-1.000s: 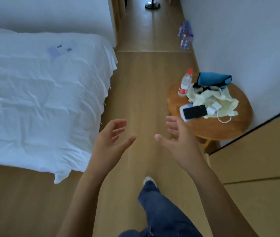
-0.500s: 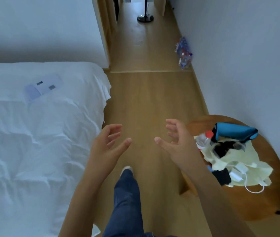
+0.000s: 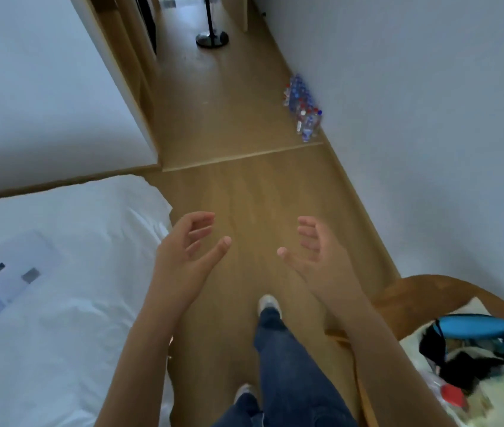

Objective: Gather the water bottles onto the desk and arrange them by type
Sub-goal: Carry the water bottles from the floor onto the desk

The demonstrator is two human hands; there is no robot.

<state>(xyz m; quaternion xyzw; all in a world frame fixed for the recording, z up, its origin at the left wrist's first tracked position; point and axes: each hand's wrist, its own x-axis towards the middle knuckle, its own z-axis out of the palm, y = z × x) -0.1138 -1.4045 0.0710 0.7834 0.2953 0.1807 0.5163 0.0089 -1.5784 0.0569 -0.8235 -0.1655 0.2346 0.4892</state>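
Smooth wood floor [image 3: 244, 186], clear plastic bottles [image 3: 303, 109], left hand [image 3: 187, 251], right hand [image 3: 318, 254], each grip released

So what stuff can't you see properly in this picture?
- Bottles on the floor, head view: too small and blurred to count or sort by type.
- Red-capped bottle, head view: mostly hidden by the pale cloth.
- Round table, head view: cut off by the edge.
- The desk: not in view.

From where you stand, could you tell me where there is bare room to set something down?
The floor is bare between the bed and the right wall, up to the bottles clustered at that wall. The bed is mostly free beyond the papers. The round table is crowded with a blue pouch and bag.
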